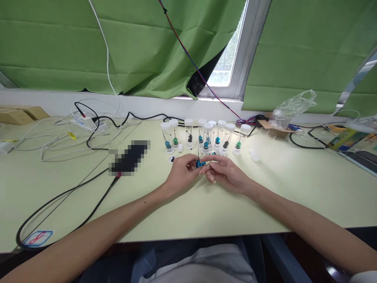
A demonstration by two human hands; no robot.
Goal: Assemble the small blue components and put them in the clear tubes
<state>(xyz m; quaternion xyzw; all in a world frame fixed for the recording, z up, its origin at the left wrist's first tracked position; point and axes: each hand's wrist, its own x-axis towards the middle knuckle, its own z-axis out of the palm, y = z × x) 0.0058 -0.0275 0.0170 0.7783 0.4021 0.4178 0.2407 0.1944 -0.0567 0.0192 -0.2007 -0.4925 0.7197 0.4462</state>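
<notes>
My left hand (185, 169) is closed in a pinch on a small shiny blue fitting (200, 164). A thin dark metal rod (198, 149) rises upright from it. Fingers curled, my right hand (224, 171) meets the fitting from the right, its thumb and index finger pressed together; what lies in that pinch is too small to make out. Just behind the hands stand several clear tubes with white caps (208, 135), each with a blue, green or black fitting on a thin rod. A small black part (172, 159) on a clear round base lies left of my fingers.
A blurred-out black device (129, 159) with black cables is on the left. Behind it sits a white power strip (88, 124). Small white caps (253, 154) lie right of the tubes. Farther right is a cardboard box (275, 129) with a plastic bag (294, 108).
</notes>
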